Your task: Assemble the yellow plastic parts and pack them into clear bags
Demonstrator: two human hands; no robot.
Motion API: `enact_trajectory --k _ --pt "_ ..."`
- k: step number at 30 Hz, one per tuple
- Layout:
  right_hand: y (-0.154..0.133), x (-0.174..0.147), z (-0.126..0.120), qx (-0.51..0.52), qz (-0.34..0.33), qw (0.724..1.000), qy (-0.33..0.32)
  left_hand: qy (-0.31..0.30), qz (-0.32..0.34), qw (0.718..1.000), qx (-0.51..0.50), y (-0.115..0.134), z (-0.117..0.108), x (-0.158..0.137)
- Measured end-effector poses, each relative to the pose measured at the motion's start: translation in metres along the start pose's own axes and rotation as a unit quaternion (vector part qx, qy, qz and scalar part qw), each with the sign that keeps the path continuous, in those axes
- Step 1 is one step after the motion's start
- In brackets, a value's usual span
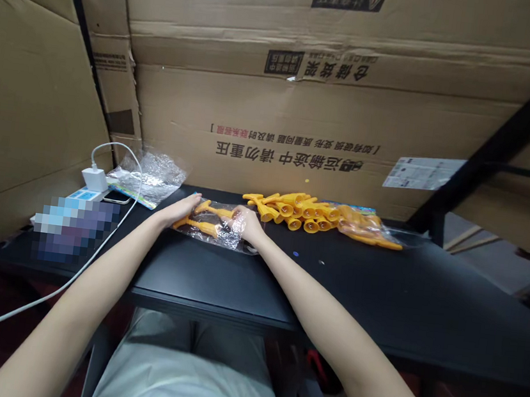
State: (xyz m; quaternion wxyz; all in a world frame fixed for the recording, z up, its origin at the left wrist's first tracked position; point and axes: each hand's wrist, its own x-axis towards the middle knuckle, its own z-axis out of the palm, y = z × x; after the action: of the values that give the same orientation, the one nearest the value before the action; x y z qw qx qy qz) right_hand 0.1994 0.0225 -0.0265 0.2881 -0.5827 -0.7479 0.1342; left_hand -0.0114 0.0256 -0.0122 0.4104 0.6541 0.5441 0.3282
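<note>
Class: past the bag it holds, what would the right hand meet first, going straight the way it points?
Past the bag, the right hand would probably meet the cardboard, though depth is unclear.

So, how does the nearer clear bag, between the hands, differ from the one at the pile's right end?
The nearer bag has the left hand and right hand at its ends; the right-end bag lies untouched. The nearer bag shows a few spaced yellow pieces; the right-end bag's are bunched together. Both are clear plastic.

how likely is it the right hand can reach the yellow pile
Probably yes: the right hand is close to the yellow pile, with nothing visible between, though it is busy at the clear bag.
</note>
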Motion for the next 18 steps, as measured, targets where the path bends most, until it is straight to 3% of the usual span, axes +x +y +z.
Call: enact_trajectory --k 4,8,13,16,18 --pt "-0.002 0.003 0.006 0.026 0.014 1.0 0.007 0.012 -0.032 0.996 -0.088 -0.004 0.0 0.006" --pt "-0.004 -0.001 0.003 0.103 0.033 0.994 -0.006 0.021 -0.013 0.993 -0.112 -0.008 -0.001 0.009" --pt "-0.008 -0.011 -0.008 0.272 0.097 0.954 -0.081 -0.002 -0.006 0.996 -0.092 -0.006 -0.003 0.006" --pt "-0.008 -0.014 -0.013 0.322 0.125 0.934 -0.087 -0.013 -0.011 0.996 -0.092 -0.002 -0.004 0.002" --pt "-0.007 -0.015 -0.017 0.344 0.129 0.92 -0.135 -0.013 -0.015 0.995 -0.096 -0.001 -0.004 0.001"
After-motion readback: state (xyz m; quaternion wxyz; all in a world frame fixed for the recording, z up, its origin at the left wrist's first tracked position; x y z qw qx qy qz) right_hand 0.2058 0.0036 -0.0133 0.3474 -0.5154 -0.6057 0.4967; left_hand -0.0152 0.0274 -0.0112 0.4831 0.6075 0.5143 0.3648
